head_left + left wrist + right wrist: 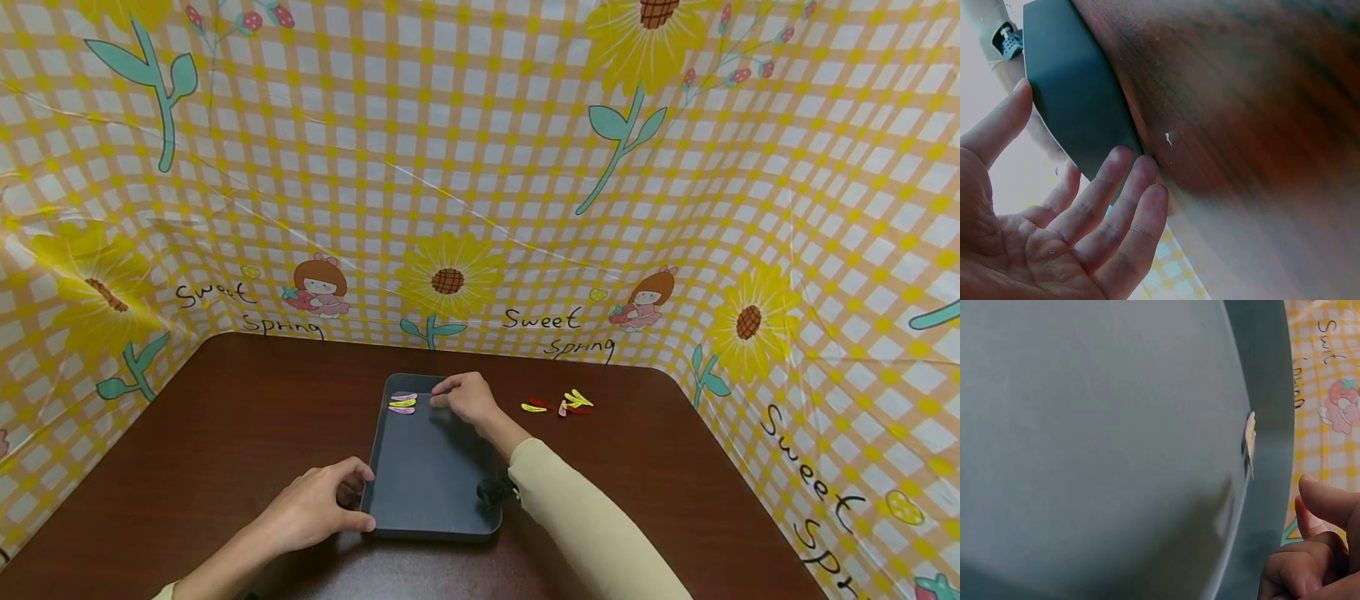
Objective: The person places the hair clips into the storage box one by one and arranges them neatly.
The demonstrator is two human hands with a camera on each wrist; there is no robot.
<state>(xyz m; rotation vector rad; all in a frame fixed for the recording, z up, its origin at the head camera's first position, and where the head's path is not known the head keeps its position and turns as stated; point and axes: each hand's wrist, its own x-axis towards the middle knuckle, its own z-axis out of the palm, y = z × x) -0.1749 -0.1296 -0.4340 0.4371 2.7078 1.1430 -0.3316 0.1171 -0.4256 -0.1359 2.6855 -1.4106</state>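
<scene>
A dark grey rectangular tray lies on the table. Three snap hair clips, pink, yellow and pink, sit in a column at its far left corner; in the right wrist view the clips show near the tray wall. My left hand touches the tray's left side near the front, its thumb at the rim and its fingers loosely extended along the outer wall. Over the far right part of the tray is my right hand, thumb and index finger apart, other fingers curled. I see nothing between its fingertips.
Several loose hair clips, yellow, red and pink, lie in a small group on the brown table, right of the tray. A checked cloth with sunflowers stands around the table's back and sides.
</scene>
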